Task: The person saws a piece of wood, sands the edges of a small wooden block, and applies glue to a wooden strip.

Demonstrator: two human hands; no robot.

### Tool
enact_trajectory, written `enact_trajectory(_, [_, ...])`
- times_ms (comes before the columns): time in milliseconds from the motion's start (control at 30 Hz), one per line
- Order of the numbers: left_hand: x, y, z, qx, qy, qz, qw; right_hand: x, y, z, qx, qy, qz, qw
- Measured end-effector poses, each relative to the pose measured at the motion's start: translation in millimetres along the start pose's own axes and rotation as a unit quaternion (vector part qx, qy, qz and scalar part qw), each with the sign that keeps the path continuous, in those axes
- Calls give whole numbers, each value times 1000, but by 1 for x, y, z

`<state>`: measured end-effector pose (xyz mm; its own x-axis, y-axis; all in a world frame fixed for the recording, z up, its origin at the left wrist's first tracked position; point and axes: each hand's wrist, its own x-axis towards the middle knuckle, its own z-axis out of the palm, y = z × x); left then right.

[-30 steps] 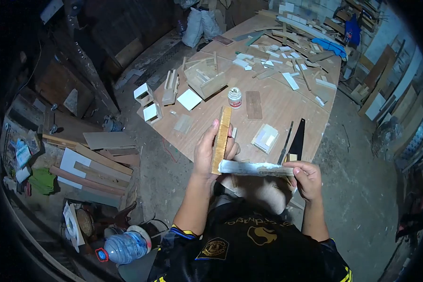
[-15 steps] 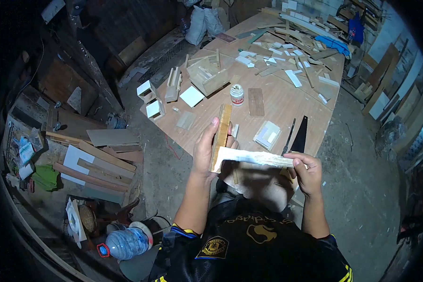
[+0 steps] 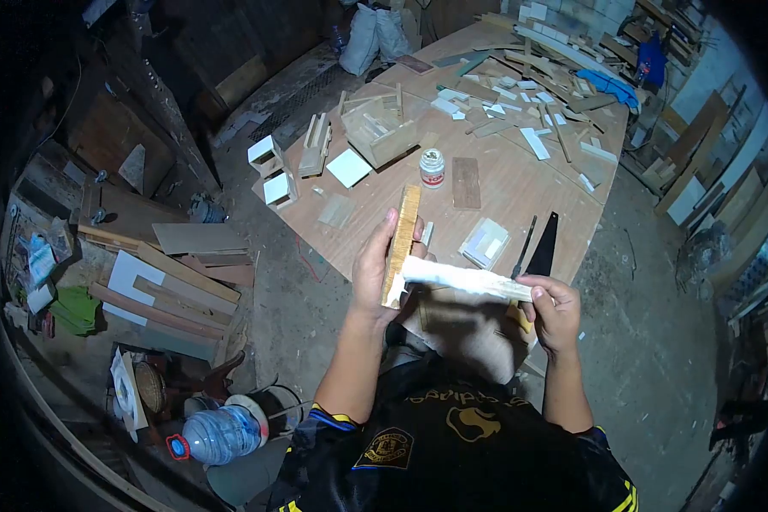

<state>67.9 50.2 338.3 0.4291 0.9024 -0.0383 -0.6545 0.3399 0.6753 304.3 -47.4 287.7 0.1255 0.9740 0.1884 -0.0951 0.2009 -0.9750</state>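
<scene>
My left hand [image 3: 370, 271] is closed around a narrow wooden piece [image 3: 407, 224] held nearly upright, its light-brown edge facing me. At its lower end shows a small white patch. My right hand [image 3: 556, 312] pinches the right end of a long flat strip [image 3: 461, 277] with a bright white face. The strip's left end lies right at the lower part of the wooden piece. Behind the hands on the table are a white-labelled jar [image 3: 432, 168], a brown rectangular board [image 3: 466, 183], a small white-topped block [image 3: 486, 243] and a handsaw [image 3: 544, 250].
Wooden box assemblies [image 3: 380, 132] stand on the table's left side, with white-faced blocks [image 3: 273, 171] at its corner. Several wood offcuts [image 3: 520, 102] cover the far end. Boards [image 3: 166, 290] and a large water bottle [image 3: 218, 437] are on the floor at left; more planks [image 3: 700, 158] lean at right.
The strip's left end has shifted slightly up and right against the wooden piece, baring more of its lower end. Both hands keep their hold, and the view has shifted slightly.
</scene>
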Motion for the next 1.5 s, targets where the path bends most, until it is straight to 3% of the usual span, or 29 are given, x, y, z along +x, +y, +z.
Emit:
enact_trajectory(100, [0, -1, -8, -48, -67, -9, 997, -4, -1, -1, 41, -53, 21, 998])
enact_trajectory(133, [0, -1, -8, -48, -67, -9, 997, -4, -4, 2, -1, -59, 24, 998])
enact_trajectory(233, [-3, -1, -5, -61, -58, -11, 996, -1, -6, 6, -36, -36, 15, 999])
enact_trajectory(333, [-6, 1, -2, 38, 15, -4, 999, -1, -3, 4, -26, 2, -6, 1000])
enact_trajectory(400, [-5, -1, -8, -61, -61, -9, 996, -6, -2, 1, 38, -50, -4, 998])
enact_trajectory(500, [-5, 2, -12, -50, -103, -3, 993, -5, -11, 5, -32, -66, -9, 997])
enact_trajectory(567, [-8, 1, -2, -48, -60, -7, 997, -5, -10, 7, -52, -67, -11, 996])
enact_trajectory(633, [-8, 0, 1, -8, 2, 1, 1000, -4, -6, 10, -40, 6, -24, 999])
enact_trajectory(733, [-8, -2, -1, -42, -11, -6, 999, -7, -2, 5, 5, -32, -11, 999])
enact_trajectory(767, [-7, 1, -8, -12, -58, -5, 998, -9, -10, 6, 0, -62, -2, 998])
enact_trajectory(867, [-6, -1, -12, -61, -76, -16, 995, -7, -11, 12, -28, -49, -1, 998])
enact_trajectory(1000, [-7, -2, -3, 7, 7, 1, 1000, -3, -8, 12, -35, -3, -18, 999])
enact_trajectory(1067, [-4, -1, -6, -29, 0, 3, 1000, -6, -9, 7, -30, -47, -13, 998])
enact_trajectory(1133, [-2, 1, -19, -52, -117, -14, 992, -6, -12, 8, -26, -91, -6, 995])
enact_trajectory(1200, [-4, 1, -17, -50, -104, -14, 993, -4, -14, 16, -49, -62, 4, 997])
enact_trajectory(1300, [-7, -1, -7, -14, 5, -9, 1000, 1, -7, 16, -33, -15, -1, 999])
enact_trajectory(1400, [-5, -6, -12, -65, -32, -8, 997, 1, -5, 16, -11, 3, -3, 1000])
enact_trajectory(1500, [-3, -4, -16, -61, -57, -10, 996, 0, -11, 15, -59, -67, 7, 996])
